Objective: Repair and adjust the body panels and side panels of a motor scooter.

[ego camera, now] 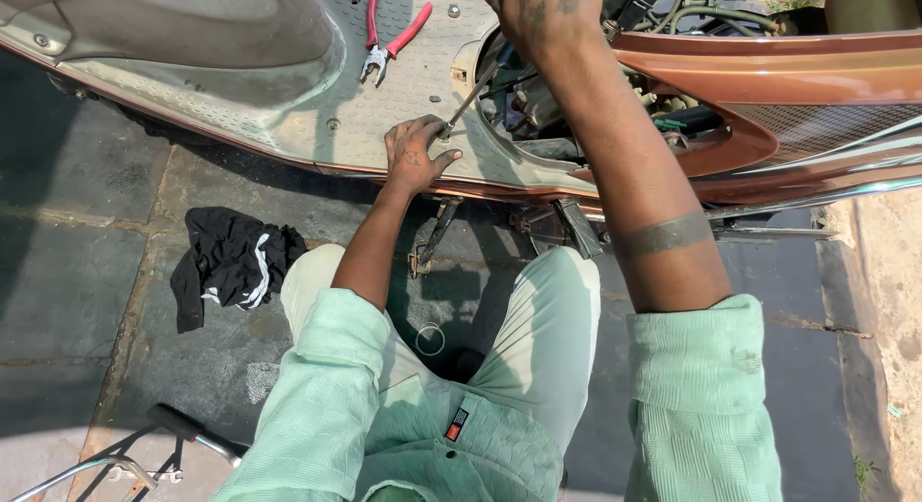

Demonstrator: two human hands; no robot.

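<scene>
Scooter (788, 89), brown-bodied, lies across the top of the view, its grey studded footboard (403, 89) facing the camera. Side panel is off; wiring and engine parts are exposed in the opening near centre top. Chrome trim runs along the lower right edge of the body.

Paved floor (86, 271) of dark stone slabs lies beneath, with sandy ground at far right. The person squats facing the scooter, in a pale green shirt and light trousers, knees spread.

Black cloth (230, 262) with a white stripe lies crumpled on the floor, left of the person's left knee, well apart from the scooter.

Right hand (533, 17) is up at the top edge, fingers wrapped around the handle of a screwdriver (475, 89); the handle itself is mostly hidden inside the fist. The shaft slants down and left from that hand across the rim of the opening.

Left hand (415, 156) rests on the footboard edge, fingers narrow, pinching the screwdriver's lower shaft near its tip and steadying it against the panel.

Red-handled pliers (389, 36) lie on the footboard, above the left hand and apart from it, handles splayed, nose pointing down.

Small ring (429, 340) lies on the floor between the knees.
</scene>
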